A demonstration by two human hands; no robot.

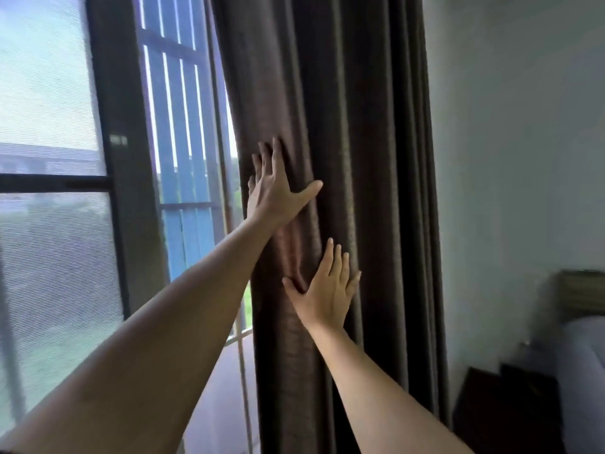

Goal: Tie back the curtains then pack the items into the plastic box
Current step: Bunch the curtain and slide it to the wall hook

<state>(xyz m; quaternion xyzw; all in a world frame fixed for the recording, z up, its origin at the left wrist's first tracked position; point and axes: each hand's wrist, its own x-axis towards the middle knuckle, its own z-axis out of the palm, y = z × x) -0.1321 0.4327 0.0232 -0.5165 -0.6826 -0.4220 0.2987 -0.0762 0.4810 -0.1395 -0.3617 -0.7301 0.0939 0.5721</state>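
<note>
Dark brown curtain (360, 126) hangs gathered in deep upright folds between the window (49, 109) and the white wall (510, 158).

Left hand (275, 188): reaching high, fingers straight, thumb spread wide, palm against the cloth near its window-side edge. It holds nothing.

Right hand (327, 290): lower and just right of the left forearm. Fingers are straight and together, laid flat on the folds, with no grip.

Dark window frame (121, 158) is at left. Bed (586, 371) and dark nightstand (504, 407) are at lower right, well apart from the curtain.
</note>
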